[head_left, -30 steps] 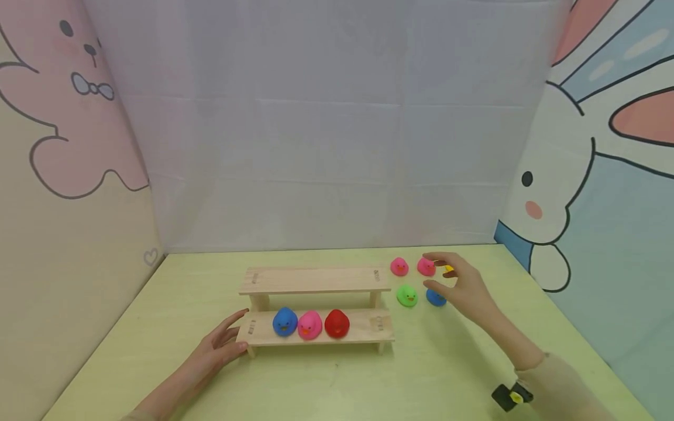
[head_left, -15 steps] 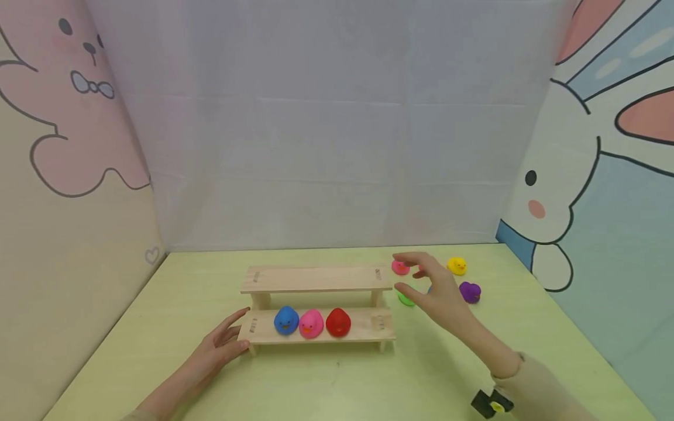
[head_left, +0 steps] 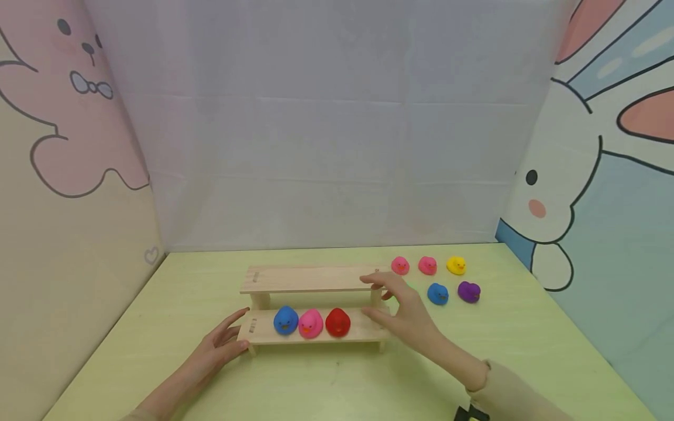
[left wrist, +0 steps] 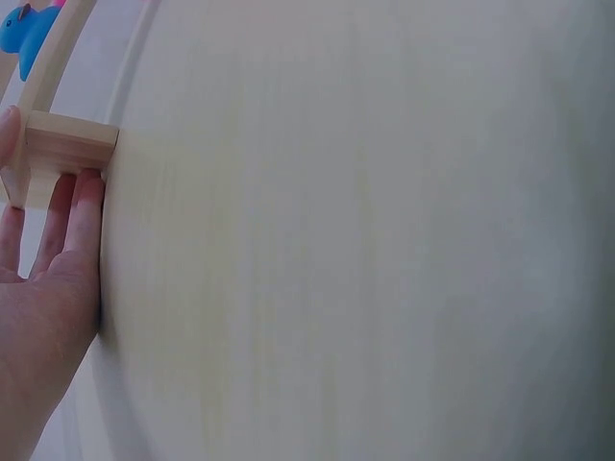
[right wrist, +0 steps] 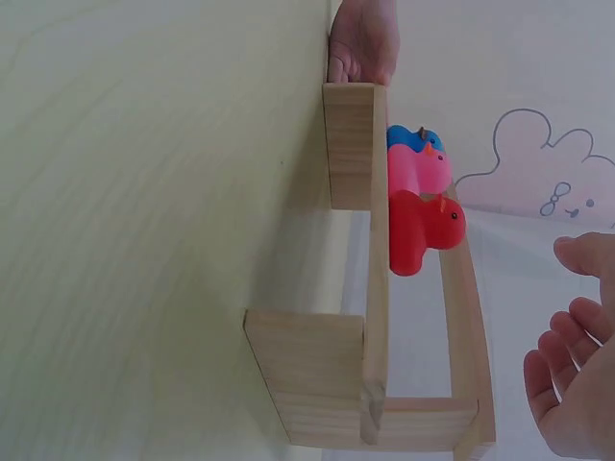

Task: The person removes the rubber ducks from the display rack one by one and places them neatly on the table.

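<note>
A two-step wooden stand (head_left: 316, 279) stands on the table. On its lower step sit a blue toy duck (head_left: 286, 320), a pink one (head_left: 310, 323) and a red one (head_left: 337, 323), side by side. My left hand (head_left: 216, 345) holds the step's left end, thumb at the front corner and fingers toward the back; in the left wrist view its fingers touch the wooden leg (left wrist: 69, 142). My right hand (head_left: 402, 310) hovers in front of the stand's right end, thumb and fingers spread apart with nothing between them.
Right of the stand are two pink ducks (head_left: 400, 265), a yellow duck (head_left: 456, 265), a blue duck (head_left: 437, 294) and a purple duck (head_left: 468, 292). A green duck (head_left: 412, 286) is mostly hidden behind my right hand. A white sheet (head_left: 326, 146) closes off the back.
My right hand has moved left, from above the loose ducks to the stand's right end, uncovering the yellow, purple and blue ducks. My left hand stays at the stand.
</note>
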The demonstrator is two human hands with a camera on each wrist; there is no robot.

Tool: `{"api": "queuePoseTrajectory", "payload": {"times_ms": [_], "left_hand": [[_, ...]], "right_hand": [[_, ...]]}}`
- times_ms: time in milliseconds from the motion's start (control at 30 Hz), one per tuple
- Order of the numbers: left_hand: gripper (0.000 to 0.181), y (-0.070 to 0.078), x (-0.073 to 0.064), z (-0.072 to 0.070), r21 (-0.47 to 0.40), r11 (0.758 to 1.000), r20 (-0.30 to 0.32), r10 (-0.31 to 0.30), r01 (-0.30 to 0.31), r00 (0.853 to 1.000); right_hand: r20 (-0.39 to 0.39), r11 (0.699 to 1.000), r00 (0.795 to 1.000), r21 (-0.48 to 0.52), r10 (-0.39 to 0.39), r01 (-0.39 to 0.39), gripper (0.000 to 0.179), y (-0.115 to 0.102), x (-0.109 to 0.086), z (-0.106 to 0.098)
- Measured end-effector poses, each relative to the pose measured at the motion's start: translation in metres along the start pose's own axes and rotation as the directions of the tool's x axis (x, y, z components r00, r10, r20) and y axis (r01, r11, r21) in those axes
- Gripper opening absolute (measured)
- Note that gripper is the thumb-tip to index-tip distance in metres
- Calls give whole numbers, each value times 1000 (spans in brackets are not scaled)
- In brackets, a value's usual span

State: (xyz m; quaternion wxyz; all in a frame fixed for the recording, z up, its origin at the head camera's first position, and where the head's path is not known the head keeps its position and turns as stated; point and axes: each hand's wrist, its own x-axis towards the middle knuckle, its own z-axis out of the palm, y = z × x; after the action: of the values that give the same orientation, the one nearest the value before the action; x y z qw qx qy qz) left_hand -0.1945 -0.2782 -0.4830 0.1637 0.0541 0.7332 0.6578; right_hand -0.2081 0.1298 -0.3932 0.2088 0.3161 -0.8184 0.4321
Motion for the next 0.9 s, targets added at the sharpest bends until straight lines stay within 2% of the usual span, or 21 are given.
{"api": "queuePoseTrajectory", "payload": {"times_ms": [167, 467, 700, 900], "left_hand": [[74, 0, 0, 0, -2, 1000, 12, 11, -11, 1000], [73, 0, -2, 0, -5, 999, 33, 43, -43, 999], [73, -1, 0, 0, 7, 1000, 15, 9, -9, 1000], [74, -1, 2, -2, 33, 999, 24, 8, -9, 1000]], "right_hand": [[37, 998, 999, 63, 20, -23, 50, 0, -4, 16], [98, 988, 990, 102, 105, -115, 48, -5, -9, 33], [102, 991, 992, 97, 79, -89, 47, -4, -11, 43], [135, 982, 983, 121, 126, -143, 44, -2, -13, 50]]}}
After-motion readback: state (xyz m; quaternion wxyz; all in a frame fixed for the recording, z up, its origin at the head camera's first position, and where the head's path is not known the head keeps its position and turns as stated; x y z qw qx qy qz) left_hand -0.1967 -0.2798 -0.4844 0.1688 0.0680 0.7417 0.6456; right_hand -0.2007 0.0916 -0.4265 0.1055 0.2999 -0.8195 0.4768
